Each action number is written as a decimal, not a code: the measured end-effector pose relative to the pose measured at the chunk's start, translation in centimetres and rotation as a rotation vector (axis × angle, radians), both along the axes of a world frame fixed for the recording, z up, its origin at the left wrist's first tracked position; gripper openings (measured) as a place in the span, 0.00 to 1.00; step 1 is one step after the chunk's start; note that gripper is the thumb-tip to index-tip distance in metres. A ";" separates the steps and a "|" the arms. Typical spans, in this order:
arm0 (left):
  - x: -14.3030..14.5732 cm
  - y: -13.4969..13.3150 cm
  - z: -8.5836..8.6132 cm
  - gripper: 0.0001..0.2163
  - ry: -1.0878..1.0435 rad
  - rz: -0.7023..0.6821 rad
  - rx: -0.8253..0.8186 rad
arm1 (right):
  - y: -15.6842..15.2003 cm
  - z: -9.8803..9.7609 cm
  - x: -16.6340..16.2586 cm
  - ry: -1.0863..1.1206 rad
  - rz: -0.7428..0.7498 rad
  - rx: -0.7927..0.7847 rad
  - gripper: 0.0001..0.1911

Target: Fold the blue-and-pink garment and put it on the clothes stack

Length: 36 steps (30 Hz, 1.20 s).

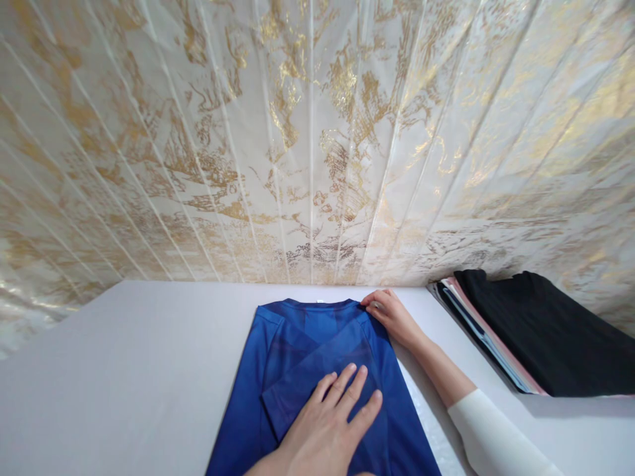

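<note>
Left hand (pixel 325 416), fingers spread, lies on the blue shirt (pixel 307 360) on the table (pixel 149 370); right hand (pixel 395 318) pinches its top corner (smoothing it, I guess). Next probably needs a gentle pull.

You are seeing no readable text; the white rectangular label (pixel 320 301) on the folded, shiny blue fabric shirt (pixel 303 357) is appearing too small.
</note>
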State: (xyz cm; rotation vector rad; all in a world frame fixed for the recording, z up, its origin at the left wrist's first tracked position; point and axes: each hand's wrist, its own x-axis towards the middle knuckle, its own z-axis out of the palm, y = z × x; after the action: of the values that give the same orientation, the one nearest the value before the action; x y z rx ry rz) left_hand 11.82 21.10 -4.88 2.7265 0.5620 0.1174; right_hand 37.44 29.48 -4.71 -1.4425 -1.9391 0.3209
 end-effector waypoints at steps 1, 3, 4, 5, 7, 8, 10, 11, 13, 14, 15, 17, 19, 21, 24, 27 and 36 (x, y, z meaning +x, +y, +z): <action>-0.3 0.2 0.7 0.38 0.029 0.025 -0.027 | -0.2 0.3 -0.4 0.005 -0.001 0.014 0.08; -1.1 0.6 1.9 0.38 0.085 0.111 -0.056 | -0.8 0.8 -1.7 0.022 0.011 0.043 0.09; -1.5 0.8 2.3 0.37 0.102 0.158 -0.060 | -1.2 1.0 -2.7 0.029 0.026 0.053 0.10; -1.8 1.0 2.5 0.36 0.111 0.201 -0.059 | -1.5 1.2 -3.7 0.027 0.045 0.057 0.12; -2.4 1.2 2.4 0.34 0.107 0.251 -0.047 | -2.3 1.1 -5.7 -0.013 0.081 0.045 0.15; -2.6 1.3 2.3 0.34 0.100 0.254 -0.041 | -2.6 0.9 -6.6 -0.047 0.095 0.035 0.17; -3.0 1.9 2.0 0.34 0.069 0.231 -0.027 | -3.0 0.5 -7.7 -0.114 0.115 0.024 0.20; -3.4 2.5 2.0 0.32 0.047 0.224 -0.011 | -3.2 0.4 -8.0 -0.137 0.121 0.027 0.21; -4.5 4.5 2.4 0.27 -0.014 0.259 0.049 | -3.3 0.4 -8.2 -0.154 0.120 0.042 0.20; -5.2 5.9 2.8 0.24 -0.043 0.309 0.096 | -3.3 0.6 -8.2 -0.153 0.115 0.046 0.19; -6.1 7.4 3.2 0.20 -0.076 0.378 0.148 | -3.2 0.9 -8.3 -0.153 0.111 0.044 0.17; -7.9 10.4 3.9 0.14 -0.085 0.484 0.213 | -3.1 1.5 -8.8 -0.165 0.109 0.023 0.11; -9.6 12.9 4.3 0.12 -0.070 0.506 0.222 | -3.1 1.9 -9.5 -0.195 0.119 -0.013 0.06; -10.7 14.3 4.3 0.10 -0.055 0.492 0.214 | -3.0 1.9 -10.3 -0.215 0.124 -0.041 0.03; -11.1 15.1 3.9 0.07 -0.040 0.476 0.213 | -2.9 1.8 -11.3 -0.215 0.131 -0.068 0.02; -10.8 15.2 3.8 0.04 -0.023 0.464 0.214 | -2.6 1.6 -12.1 -0.229 0.126 -0.082 0.04; -10.3 15.6 4.0 0.05 -0.016 0.443 0.184 | -2.2 1.2 -13.5 -0.234 0.106 -0.028 0.06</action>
State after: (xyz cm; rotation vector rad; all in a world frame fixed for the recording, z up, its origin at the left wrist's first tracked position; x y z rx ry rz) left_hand 1.49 36.71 -0.87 2.7204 1.1962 0.3147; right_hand 23.92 27.30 -3.49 -1.4522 -2.2117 0.2360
